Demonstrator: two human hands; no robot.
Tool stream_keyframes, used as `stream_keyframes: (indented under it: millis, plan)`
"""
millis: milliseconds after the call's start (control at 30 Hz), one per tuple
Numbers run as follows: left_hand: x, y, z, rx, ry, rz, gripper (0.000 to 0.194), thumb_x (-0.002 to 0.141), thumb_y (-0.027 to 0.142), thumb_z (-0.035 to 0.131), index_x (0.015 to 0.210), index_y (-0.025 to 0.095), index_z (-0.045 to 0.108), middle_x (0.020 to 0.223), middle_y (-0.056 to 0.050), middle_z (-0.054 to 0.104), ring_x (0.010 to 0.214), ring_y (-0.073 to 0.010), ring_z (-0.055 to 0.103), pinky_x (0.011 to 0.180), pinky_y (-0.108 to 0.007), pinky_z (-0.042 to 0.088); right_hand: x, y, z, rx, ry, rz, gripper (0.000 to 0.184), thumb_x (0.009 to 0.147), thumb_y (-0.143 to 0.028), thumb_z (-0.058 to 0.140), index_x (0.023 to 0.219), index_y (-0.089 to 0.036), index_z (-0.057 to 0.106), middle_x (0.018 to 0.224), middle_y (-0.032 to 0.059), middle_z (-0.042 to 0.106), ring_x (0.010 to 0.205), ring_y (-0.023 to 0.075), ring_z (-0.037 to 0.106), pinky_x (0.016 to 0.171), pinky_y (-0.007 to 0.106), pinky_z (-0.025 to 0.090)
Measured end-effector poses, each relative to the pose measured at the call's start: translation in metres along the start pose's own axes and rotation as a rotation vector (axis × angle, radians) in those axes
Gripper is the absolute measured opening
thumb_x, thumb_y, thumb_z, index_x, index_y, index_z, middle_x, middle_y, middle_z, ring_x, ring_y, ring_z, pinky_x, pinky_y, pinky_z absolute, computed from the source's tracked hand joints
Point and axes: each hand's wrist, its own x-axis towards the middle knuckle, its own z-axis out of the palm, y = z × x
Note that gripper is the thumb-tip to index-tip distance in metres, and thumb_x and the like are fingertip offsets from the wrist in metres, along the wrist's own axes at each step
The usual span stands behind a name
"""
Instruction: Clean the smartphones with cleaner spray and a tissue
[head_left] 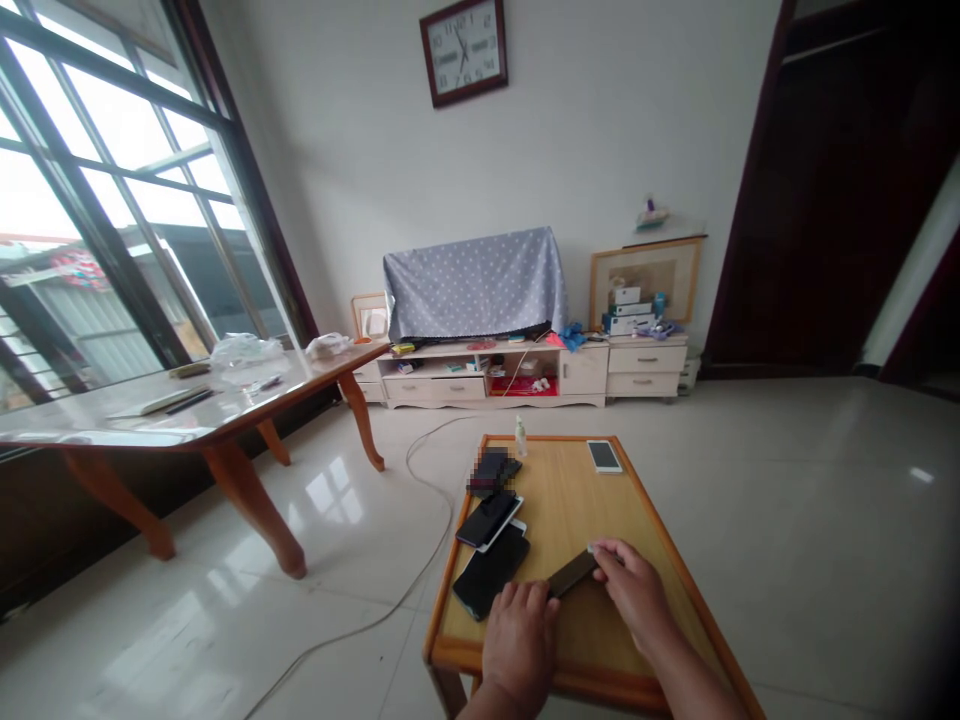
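Observation:
A dark, narrow, flat thing that looks like a phone (574, 572) lies slantwise over the low wooden table (577, 505). My left hand (519, 630) is closed over its near end, fingers bent and partly hiding it. At the far end, my right hand (626, 580) pinches with thumb and forefinger; a small whitish bit shows at the fingertips, too small to name. Left of the hands lies a black phone (491, 572), close to my left fingers. Beyond it another dark phone (489, 521) rests partly on a white-edged one. A white phone (604, 457) lies at the far right corner.
A small clear bottle (520, 436) stands at the table's far edge, near a blurred dark item (491, 470). A cable (409, 590) runs over the floor at left. A larger table (187, 420) stands by the window; a low cabinet (431, 390) lines the wall.

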Motion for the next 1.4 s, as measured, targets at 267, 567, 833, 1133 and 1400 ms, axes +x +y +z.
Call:
stream_keyframes:
  millis: [267,567,833,1133,1400]
  plan:
    - [-0.013,0.001,-0.025,-0.306,0.182,-0.059,0.033,0.1,0.039,0.039,0.081,0.024,0.063,0.075,-0.006,0.066,0.071,-0.0187,0.063,0.067,-0.028,0.045,-0.045,-0.032,-0.006,0.007,-0.162,-0.082,0.038,0.078,-0.051,0.069,0.094,-0.016,0.071,0.09,0.0072,0.072,0.073,0.0211,0.068,0.063,0.03,0.055]
    - [-0.038,0.052,-0.09,-0.68,0.14,-0.093,0.042,0.102,0.055,0.029,0.084,0.023,0.05,0.078,-0.001,0.056,0.074,-0.0158,0.056,0.068,-0.027,0.046,-0.116,-0.125,-0.034,0.058,-0.185,-0.135,0.037,0.079,-0.049,0.071,0.096,-0.016,0.07,0.083,0.0046,0.072,0.07,0.017,0.067,0.067,0.029,0.056]
    - [-0.091,0.094,-0.175,-0.935,0.023,-0.036,0.061,0.079,0.055,0.073,0.127,0.019,0.061,0.104,-0.007,0.07,0.091,-0.0205,0.065,0.085,-0.034,0.053,-0.21,-0.211,-0.052,-0.037,-0.197,-0.331,0.034,0.083,-0.043,0.068,0.101,-0.015,0.071,0.081,0.0032,0.071,0.068,0.0161,0.069,0.066,0.029,0.059]
    - [-0.145,0.113,-0.218,-1.15,0.046,-0.112,0.052,0.079,0.053,0.074,0.117,0.018,0.073,0.103,-0.007,0.073,0.085,-0.0184,0.064,0.073,-0.028,0.053,-0.302,-0.24,-0.042,-0.145,-0.168,-0.665,0.038,0.097,-0.035,0.049,0.126,-0.022,0.069,0.121,0.0092,0.073,0.096,0.0219,0.074,0.084,0.038,0.062]
    - [-0.163,0.12,-0.234,-1.087,0.137,-0.017,0.033,0.081,0.046,0.07,0.087,0.014,0.075,0.076,-0.004,0.072,0.079,-0.0213,0.065,0.075,-0.032,0.054,-0.371,-0.243,-0.018,-0.368,-0.35,-1.025,0.041,0.1,-0.023,0.047,0.138,-0.029,0.061,0.142,0.0036,0.061,0.131,0.0192,0.058,0.112,0.036,0.046]
